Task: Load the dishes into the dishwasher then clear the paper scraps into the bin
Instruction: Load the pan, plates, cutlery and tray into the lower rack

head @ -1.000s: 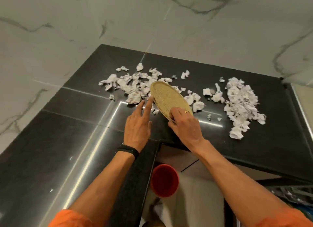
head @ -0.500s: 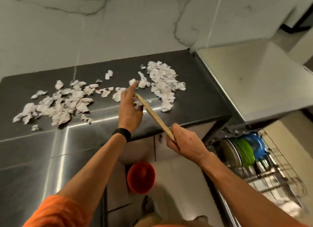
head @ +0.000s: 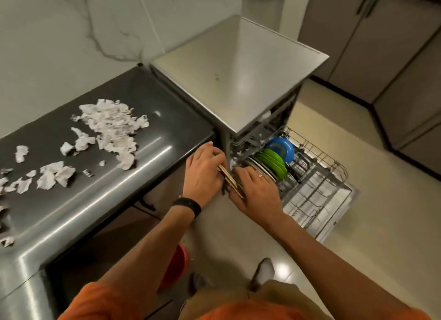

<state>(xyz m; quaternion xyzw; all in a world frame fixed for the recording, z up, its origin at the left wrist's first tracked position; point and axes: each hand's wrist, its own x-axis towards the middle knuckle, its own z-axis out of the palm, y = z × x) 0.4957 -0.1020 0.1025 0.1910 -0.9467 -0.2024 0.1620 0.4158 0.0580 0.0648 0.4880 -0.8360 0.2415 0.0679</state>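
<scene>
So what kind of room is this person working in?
Probably a home kitchen: a dark countertop beside an open dishwasher, its pulled-out rack holding green plates and a blue plate, with cabinet doors behind. The left hand and right hand hold a tan plate by the rack.

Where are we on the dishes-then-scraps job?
Done: green plates and a blue dish stand in the pulled-out dishwasher rack. In hand: the left hand and right hand hold a tan plate edge-on at the rack's near end, not yet slotted. Left: the paper scraps lie across the dark counter; the red bin sits on the floor below.
</scene>
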